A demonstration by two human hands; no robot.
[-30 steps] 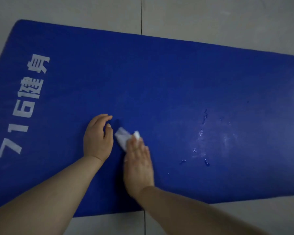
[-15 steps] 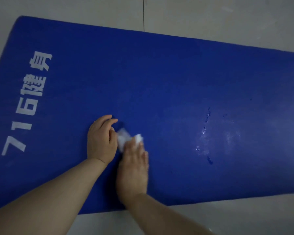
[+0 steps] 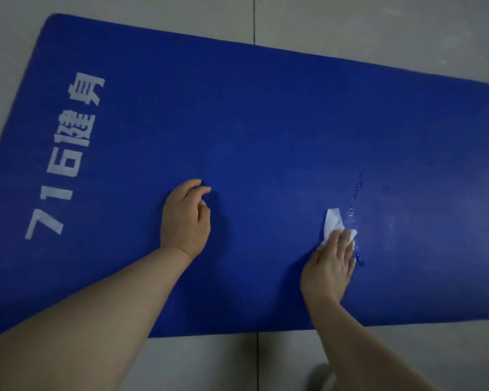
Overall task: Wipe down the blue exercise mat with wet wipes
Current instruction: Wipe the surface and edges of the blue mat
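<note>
The blue exercise mat (image 3: 266,122) lies flat on the floor, with white lettering (image 3: 65,159) near its left end. My right hand (image 3: 332,262) presses a crumpled white wet wipe (image 3: 332,222) flat onto the mat with straight fingers, right beside a trail of water droplets (image 3: 356,193). My left hand (image 3: 185,218) rests on the mat to the left, fingers loosely curled and holding nothing.
Pale floor tiles (image 3: 350,21) surround the mat, with a dark grout line (image 3: 254,18) running from far to near. A wet, shiny patch (image 3: 407,221) shows on the mat right of the wipe. A blurred pale shape (image 3: 322,376) sits at the bottom edge.
My right hand has slid the wipe to the right, away from my left hand, up to the droplets. My left hand has stayed where it was on the mat.
</note>
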